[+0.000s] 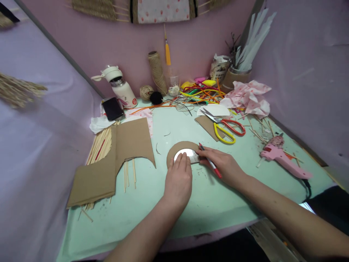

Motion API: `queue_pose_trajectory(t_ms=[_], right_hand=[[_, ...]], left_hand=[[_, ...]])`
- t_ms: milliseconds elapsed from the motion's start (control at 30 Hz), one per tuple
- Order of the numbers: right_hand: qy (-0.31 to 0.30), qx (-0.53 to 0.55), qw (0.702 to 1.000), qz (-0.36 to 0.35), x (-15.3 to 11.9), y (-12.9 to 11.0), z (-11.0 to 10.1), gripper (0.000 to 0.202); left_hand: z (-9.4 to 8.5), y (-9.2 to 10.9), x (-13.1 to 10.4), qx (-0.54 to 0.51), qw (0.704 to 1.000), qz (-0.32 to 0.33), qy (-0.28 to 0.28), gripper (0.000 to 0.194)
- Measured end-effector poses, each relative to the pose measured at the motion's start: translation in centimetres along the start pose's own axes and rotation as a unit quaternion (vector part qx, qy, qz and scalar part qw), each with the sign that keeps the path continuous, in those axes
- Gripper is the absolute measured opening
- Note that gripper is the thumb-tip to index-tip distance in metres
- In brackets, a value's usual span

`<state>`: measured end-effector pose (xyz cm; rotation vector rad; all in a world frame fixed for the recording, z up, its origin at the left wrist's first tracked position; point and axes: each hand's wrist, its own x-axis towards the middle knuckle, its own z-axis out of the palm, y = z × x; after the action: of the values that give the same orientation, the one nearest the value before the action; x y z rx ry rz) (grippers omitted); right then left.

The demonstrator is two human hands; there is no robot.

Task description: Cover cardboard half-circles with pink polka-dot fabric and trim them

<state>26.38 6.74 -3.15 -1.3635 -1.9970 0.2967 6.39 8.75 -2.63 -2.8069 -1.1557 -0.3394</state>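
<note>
Under my left hand [179, 177] lies a shiny semicircular piece [192, 155], perhaps a mirror or clear protractor, set on a rounded piece of cardboard [171, 151]. The fingers of that hand are stretched out flat, pressing on it. A red and dark pencil or pen [214, 168] is gripped in my right hand [222, 163], its tip pointing up and left over the right edge of the cardboard. The right fingers also rest against the right end of the shiny piece.
Scissors [222, 125] lie beyond my right hand on a cardboard scrap [206, 125]. A pink glue gun [286, 160] is at the right among broken sticks. Cut cardboard [133, 140] covers thin wooden sticks [95, 145] at left. A bottle [124, 92], twine roll [157, 72] and coloured strips [200, 91] stand behind.
</note>
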Motion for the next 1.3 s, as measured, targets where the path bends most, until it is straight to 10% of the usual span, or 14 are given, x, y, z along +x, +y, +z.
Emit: queue_pose_trajectory(t_ms=[300,1300], right_hand=[[0.222,0.171,0.944,0.176,0.2,0.2,-0.7,0.013],[0.02,-0.001,0.999,-0.027,-0.1,-0.1,0.0,0.026]], left_hand=[[-0.6,0.1,0.3,0.052,0.998,0.012,0.019,0.038],[-0.5,3.1,0.6,0.117,0.99,-0.021,-0.074,0.047]])
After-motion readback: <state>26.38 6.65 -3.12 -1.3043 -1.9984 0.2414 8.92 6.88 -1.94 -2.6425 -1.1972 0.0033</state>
